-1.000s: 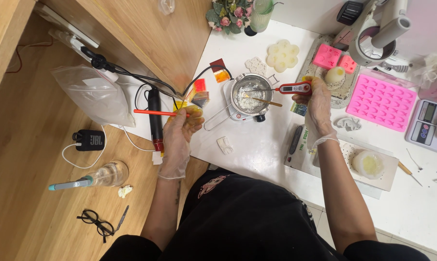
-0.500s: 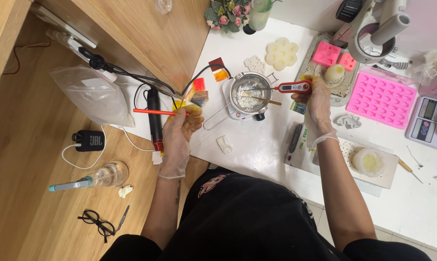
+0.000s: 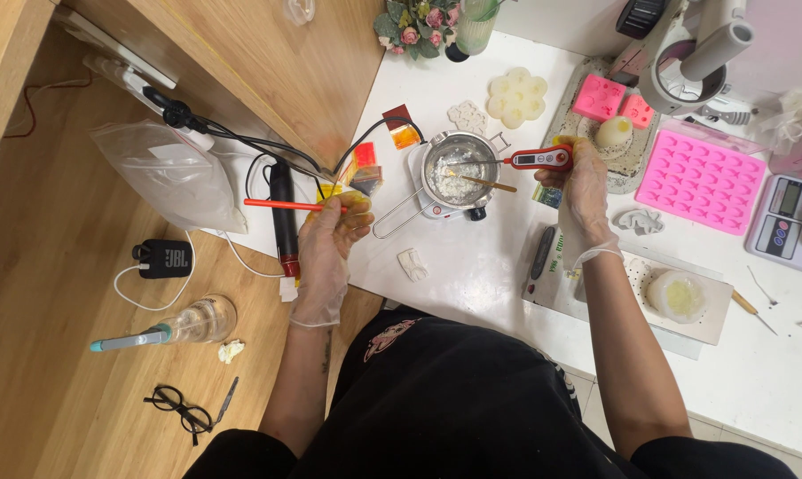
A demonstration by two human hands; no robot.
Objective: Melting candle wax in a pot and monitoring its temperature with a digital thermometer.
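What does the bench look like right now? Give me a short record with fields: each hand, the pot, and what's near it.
left hand: gloved, holds an orange stick and a small yellow-orange piece, left of the pot
right hand: gloved, grip on a red thermometer, probe reaching into the pot
pot: metal, on a small heater, white lumps inside, wooden stirrer resting in it
right of pot: pink mould, scale
behind pot: white flower shape
surface: white table
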